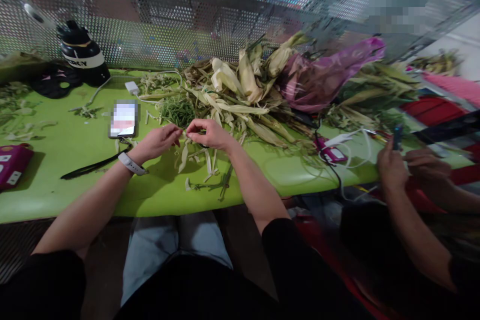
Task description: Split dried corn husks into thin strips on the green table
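Note:
My left hand (162, 139), with a pale band on its wrist, is closed in a pinch over the green table. Facing it, my right hand (210, 135) pinches too, and the fingertips nearly meet. Between them is a small pale strip of corn husk (184, 134), partly hidden by the fingers. Below lie loose pale husk strips (183, 157) and a few green stalks (225, 182). Just beyond my hands sits a heap of thin green strands (177, 111). A large pile of dried corn husks (247, 77) spreads behind and to the right.
Left of my hands lie a phone (123, 119), a black strap (93, 165) and a magenta box (14, 166). A dark jug (83, 57) stands at the back. A purple plastic bag (318, 77) rests on the husks. At right, another person's hands (393, 165) hold a phone near white cables.

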Demonstrator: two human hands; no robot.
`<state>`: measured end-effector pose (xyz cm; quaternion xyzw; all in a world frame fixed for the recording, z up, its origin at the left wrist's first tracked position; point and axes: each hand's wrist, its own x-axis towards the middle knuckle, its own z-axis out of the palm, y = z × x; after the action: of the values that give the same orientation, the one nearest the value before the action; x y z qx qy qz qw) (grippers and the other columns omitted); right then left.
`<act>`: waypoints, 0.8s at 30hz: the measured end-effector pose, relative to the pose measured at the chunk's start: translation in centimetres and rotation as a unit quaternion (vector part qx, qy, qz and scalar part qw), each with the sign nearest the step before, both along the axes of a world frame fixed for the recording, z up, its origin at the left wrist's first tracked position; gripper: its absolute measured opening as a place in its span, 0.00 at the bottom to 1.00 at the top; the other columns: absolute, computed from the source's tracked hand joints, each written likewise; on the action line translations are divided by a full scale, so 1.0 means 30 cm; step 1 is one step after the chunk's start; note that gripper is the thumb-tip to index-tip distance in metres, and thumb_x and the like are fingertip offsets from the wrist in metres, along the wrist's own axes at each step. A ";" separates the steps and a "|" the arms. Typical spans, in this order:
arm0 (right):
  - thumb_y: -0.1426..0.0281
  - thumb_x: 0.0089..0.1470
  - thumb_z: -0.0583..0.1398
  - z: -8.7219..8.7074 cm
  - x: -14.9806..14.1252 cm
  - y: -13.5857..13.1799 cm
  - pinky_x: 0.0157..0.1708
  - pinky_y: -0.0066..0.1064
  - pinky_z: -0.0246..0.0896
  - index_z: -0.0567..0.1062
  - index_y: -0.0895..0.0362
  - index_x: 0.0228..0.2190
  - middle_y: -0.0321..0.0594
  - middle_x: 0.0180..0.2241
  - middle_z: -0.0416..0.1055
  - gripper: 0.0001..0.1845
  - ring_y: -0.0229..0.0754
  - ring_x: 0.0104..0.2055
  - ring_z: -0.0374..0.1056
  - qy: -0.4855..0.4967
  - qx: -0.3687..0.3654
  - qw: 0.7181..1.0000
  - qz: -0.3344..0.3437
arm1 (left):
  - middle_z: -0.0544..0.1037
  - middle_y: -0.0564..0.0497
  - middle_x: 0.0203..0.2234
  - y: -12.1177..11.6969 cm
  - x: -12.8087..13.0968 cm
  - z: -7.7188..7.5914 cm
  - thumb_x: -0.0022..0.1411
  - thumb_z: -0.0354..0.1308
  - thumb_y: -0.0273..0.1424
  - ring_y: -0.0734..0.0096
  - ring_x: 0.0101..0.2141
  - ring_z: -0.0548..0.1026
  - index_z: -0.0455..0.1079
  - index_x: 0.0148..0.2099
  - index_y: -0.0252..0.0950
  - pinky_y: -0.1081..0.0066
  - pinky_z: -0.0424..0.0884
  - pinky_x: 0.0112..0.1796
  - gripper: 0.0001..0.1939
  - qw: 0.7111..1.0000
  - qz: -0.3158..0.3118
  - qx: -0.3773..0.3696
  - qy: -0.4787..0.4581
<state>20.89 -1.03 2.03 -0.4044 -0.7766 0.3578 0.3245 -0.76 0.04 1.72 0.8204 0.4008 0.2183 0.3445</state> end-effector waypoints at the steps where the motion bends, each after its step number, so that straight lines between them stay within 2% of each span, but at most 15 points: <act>1: 0.64 0.52 0.61 -0.001 0.001 0.000 0.37 0.32 0.62 0.75 0.60 0.33 0.38 0.30 0.73 0.11 0.38 0.33 0.67 -0.008 -0.005 1.000 0.009 | 0.80 0.47 0.32 -0.005 0.000 0.004 0.69 0.47 0.39 0.67 0.31 0.76 0.69 0.43 0.35 0.69 0.66 0.34 0.14 1.000 -0.026 0.006 0.001; 4: 0.61 0.55 0.61 0.006 0.013 -0.001 0.39 0.33 0.62 0.76 0.59 0.37 0.40 0.33 0.75 0.14 0.39 0.35 0.69 -0.025 -0.030 0.999 0.036 | 0.80 0.47 0.34 -0.009 -0.003 0.012 0.67 0.48 0.35 0.67 0.33 0.76 0.70 0.48 0.35 0.69 0.67 0.36 0.14 0.997 -0.070 0.033 0.007; 9: 0.62 0.57 0.61 0.039 0.058 -0.003 0.45 0.36 0.65 0.76 0.58 0.45 0.43 0.42 0.77 0.17 0.42 0.43 0.72 -0.035 -0.080 0.994 0.061 | 0.80 0.46 0.36 0.016 -0.014 -0.003 0.66 0.52 0.38 0.66 0.34 0.75 0.73 0.47 0.34 0.68 0.68 0.36 0.15 0.997 -0.051 0.057 0.018; 13: 0.64 0.56 0.62 0.052 0.070 -0.003 0.49 0.40 0.65 0.77 0.58 0.43 0.44 0.44 0.77 0.15 0.44 0.45 0.72 -0.052 -0.056 0.996 0.042 | 0.79 0.44 0.37 0.018 -0.013 -0.006 0.63 0.53 0.36 0.64 0.36 0.74 0.73 0.42 0.34 0.66 0.68 0.39 0.13 0.996 -0.039 0.075 0.038; 18: 0.66 0.55 0.62 0.042 0.044 -0.007 0.48 0.39 0.65 0.77 0.58 0.40 0.43 0.42 0.78 0.12 0.44 0.44 0.73 -0.074 -0.038 0.996 0.020 | 0.78 0.45 0.38 -0.015 0.000 0.019 0.64 0.51 0.33 0.65 0.37 0.74 0.71 0.50 0.33 0.66 0.68 0.38 0.15 0.999 -0.035 0.023 0.007; 20: 0.67 0.55 0.62 0.039 0.037 -0.010 0.47 0.38 0.65 0.77 0.58 0.38 0.43 0.39 0.78 0.10 0.44 0.42 0.73 -0.062 -0.027 0.997 0.021 | 0.78 0.47 0.35 -0.022 0.006 0.021 0.65 0.51 0.36 0.66 0.34 0.73 0.73 0.47 0.35 0.68 0.67 0.36 0.15 0.999 -0.034 0.017 -0.002; 24: 0.67 0.55 0.63 0.043 0.043 -0.015 0.46 0.38 0.65 0.75 0.58 0.39 0.42 0.39 0.76 0.10 0.43 0.43 0.72 -0.026 -0.023 0.999 0.015 | 0.72 0.52 0.20 -0.014 0.012 0.003 0.63 0.56 0.39 0.72 0.23 0.67 0.76 0.34 0.35 0.71 0.61 0.28 0.14 0.998 -0.021 -0.038 -0.049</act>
<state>22.19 -1.49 3.33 -0.4097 -0.7823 0.3695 0.2893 -0.39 -0.39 1.80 0.8033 0.3738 0.2352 0.3995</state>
